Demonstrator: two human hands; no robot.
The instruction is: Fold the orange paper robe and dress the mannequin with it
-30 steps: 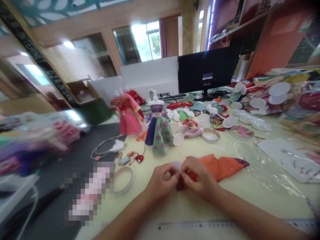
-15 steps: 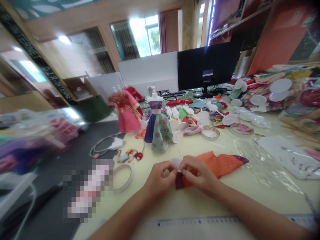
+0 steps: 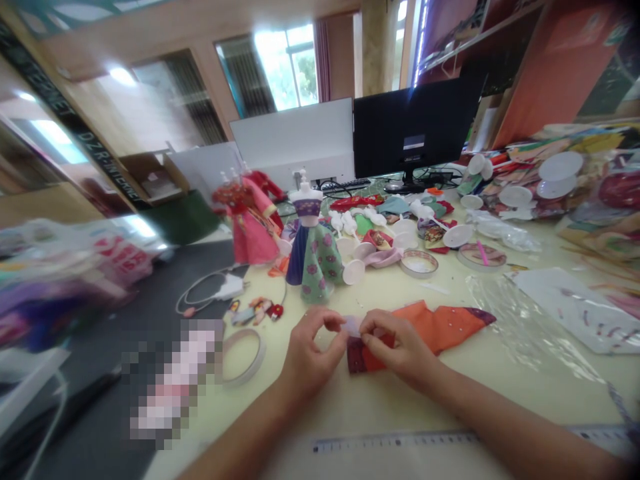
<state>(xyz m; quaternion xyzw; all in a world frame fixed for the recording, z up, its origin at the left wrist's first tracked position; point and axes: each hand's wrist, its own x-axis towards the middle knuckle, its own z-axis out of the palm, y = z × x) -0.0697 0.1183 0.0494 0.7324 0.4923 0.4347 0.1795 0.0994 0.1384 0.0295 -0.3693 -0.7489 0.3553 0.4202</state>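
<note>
An orange cloth piece (image 3: 425, 328) with dark maroon ends lies on the pale table, and a small pale, translucent strip (image 3: 352, 326) shows at its left end. My right hand (image 3: 400, 343) pinches the strip's right edge between thumb and index finger, resting over the cloth. Just left of the strip is my left hand (image 3: 313, 347), its thumb and index finger slightly apart, the index tip close to the strip. Whether that tip touches it, I cannot tell. Behind the hands stands a small mannequin (image 3: 307, 207) in a purple top and a blue-and-green flowered skirt.
A tape roll (image 3: 244, 357) lies left of my hands. A ruler (image 3: 370, 443) runs along the near side. More tape rolls (image 3: 419, 263), small mannequins and cloth pieces crowd the back, before a black monitor (image 3: 415, 133). Clear plastic (image 3: 520, 320) spreads at right.
My left thumb and index finger have parted from their pinch, and that hand has drawn slightly left. More of the pale strip shows. My right hand keeps its pinch.
</note>
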